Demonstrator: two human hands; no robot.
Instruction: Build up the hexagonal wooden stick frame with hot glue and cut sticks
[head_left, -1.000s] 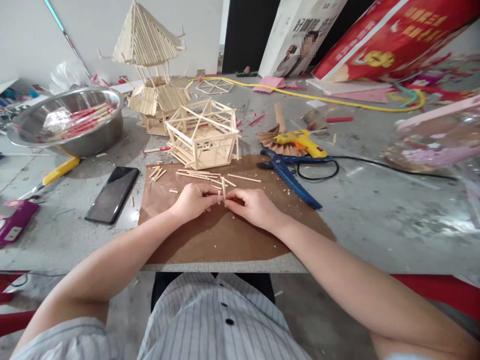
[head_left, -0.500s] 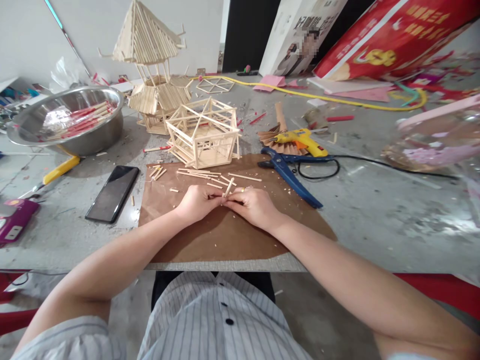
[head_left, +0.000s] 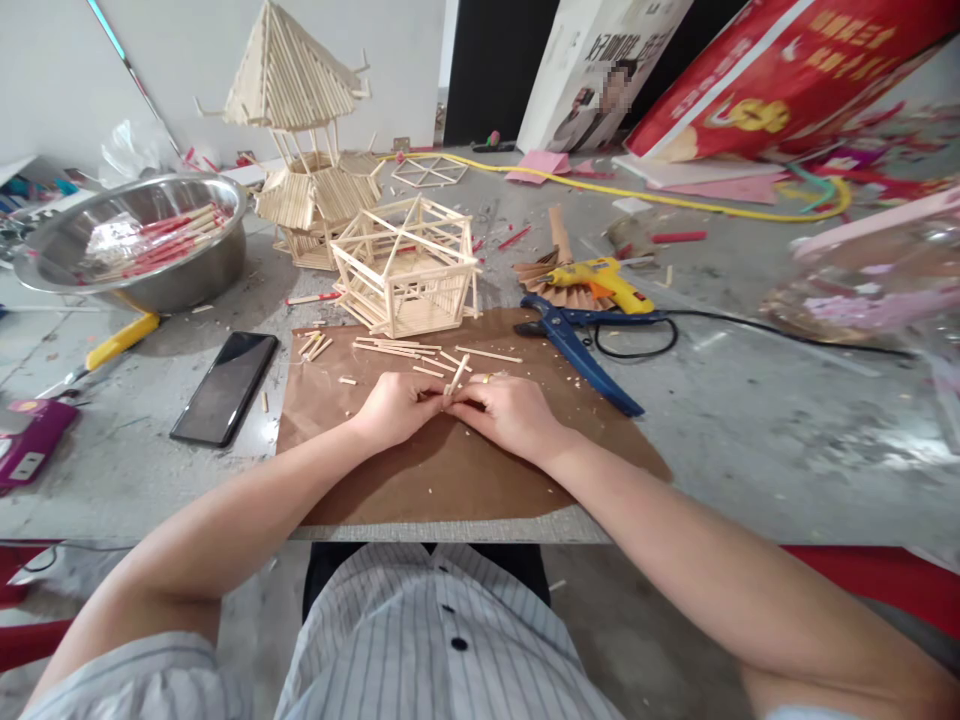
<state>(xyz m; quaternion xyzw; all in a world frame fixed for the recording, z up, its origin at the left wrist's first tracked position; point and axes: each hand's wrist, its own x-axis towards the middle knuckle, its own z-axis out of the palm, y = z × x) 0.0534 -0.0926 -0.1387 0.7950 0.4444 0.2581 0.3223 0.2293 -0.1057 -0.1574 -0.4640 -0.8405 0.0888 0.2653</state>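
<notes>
My left hand (head_left: 401, 407) and my right hand (head_left: 510, 408) meet over the brown sheet (head_left: 420, 480), their fingertips pinched close together. Between them a short wooden stick (head_left: 459, 372) points up and away at a tilt, its lower end hidden in the fingers. Both hands appear to grip it. Just beyond lie several loose thin sticks (head_left: 397, 347). A cluster of shorter stick pieces (head_left: 316, 345) rests near the sheet's left corner. Behind these stands an open stick frame (head_left: 409, 270) with several sides, partly on the sheet's far edge.
A stick pagoda (head_left: 296, 80) rises at the back. To the left are a metal bowl (head_left: 202, 262), a yellow-handled tool (head_left: 124, 340) and a phone (head_left: 225, 390). Blue cutters (head_left: 589, 365) and a yellow glue gun (head_left: 607, 283) with its black cord lie to the right.
</notes>
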